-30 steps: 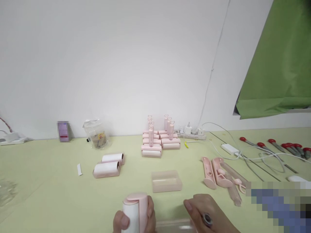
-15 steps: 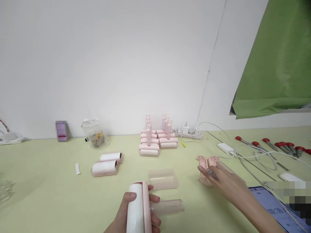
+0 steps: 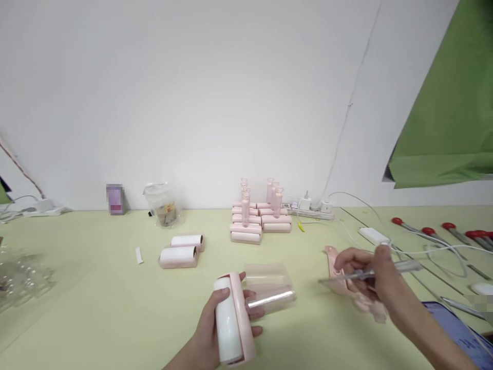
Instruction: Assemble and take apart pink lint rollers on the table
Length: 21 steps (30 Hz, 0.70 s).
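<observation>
My left hand [image 3: 210, 329] is wrapped round a lint roller [image 3: 231, 324] with a white roll, a pink frame and a clear handle pointing right. Behind that handle lies a clear cover [image 3: 267, 274]. Over at the right, my right hand [image 3: 379, 272] grips a thin, clear-handled tool [image 3: 406, 266], its tip pointing left. Pink plastic parts [image 3: 332, 259] lie beneath and beside that hand, partly hidden and blurred.
Several pink rollers [image 3: 246, 236] stand near the wall beside a power strip [image 3: 314, 212]. Two white rolls in covers [image 3: 178, 255] lie left of centre. Cables, a phone [image 3: 454, 329] and red-ended tools [image 3: 429, 232] are at right.
My right hand has lifted and turned, and the thin tool now shows in it. The roller in my left hand has tilted. The view has shifted, showing more of the table's left side.
</observation>
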Tool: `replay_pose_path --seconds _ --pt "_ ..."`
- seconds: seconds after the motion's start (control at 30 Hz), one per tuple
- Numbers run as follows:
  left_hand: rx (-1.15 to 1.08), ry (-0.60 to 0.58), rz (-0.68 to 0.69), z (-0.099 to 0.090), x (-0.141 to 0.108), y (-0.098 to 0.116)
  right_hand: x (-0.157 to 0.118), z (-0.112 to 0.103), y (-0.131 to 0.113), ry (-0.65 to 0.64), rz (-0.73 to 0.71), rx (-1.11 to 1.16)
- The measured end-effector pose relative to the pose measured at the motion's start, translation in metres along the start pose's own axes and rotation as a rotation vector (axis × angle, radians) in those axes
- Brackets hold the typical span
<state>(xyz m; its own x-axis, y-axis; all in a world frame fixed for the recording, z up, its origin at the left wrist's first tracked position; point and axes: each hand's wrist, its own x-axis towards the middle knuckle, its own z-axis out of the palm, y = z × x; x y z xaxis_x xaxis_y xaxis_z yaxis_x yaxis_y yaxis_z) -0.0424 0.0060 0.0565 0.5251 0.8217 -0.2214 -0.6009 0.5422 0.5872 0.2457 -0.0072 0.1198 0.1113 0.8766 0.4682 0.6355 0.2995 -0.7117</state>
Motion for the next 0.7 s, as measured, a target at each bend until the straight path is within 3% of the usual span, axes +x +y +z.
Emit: replay_pose_path --seconds 0.1,0.23,0.37,0.57,0.7 --pt "0.040 -0.025 0.017 0.002 -0.003 -0.006 -0.009 0.022 -0.026 -0.146 -0.101 0.075" --pt "0.074 -0.095 -0.010 0.004 -0.010 -0.013 -0.024 0.054 -0.050 -0.158 -0.339 -0.067" --pt "0.093 -0.277 -0.049 0.006 -0.015 -0.019 -0.038 0.079 -0.051 -0.151 -0.476 -0.345" --pt "0.135 -0.410 -0.132 0.003 -0.021 -0.019 -0.045 0.080 -0.045 -0.187 -0.656 -0.557" --pt "0.120 -0.449 -0.051 0.010 -0.025 -0.017 -0.042 0.075 -0.042 -0.323 -0.726 -0.523"
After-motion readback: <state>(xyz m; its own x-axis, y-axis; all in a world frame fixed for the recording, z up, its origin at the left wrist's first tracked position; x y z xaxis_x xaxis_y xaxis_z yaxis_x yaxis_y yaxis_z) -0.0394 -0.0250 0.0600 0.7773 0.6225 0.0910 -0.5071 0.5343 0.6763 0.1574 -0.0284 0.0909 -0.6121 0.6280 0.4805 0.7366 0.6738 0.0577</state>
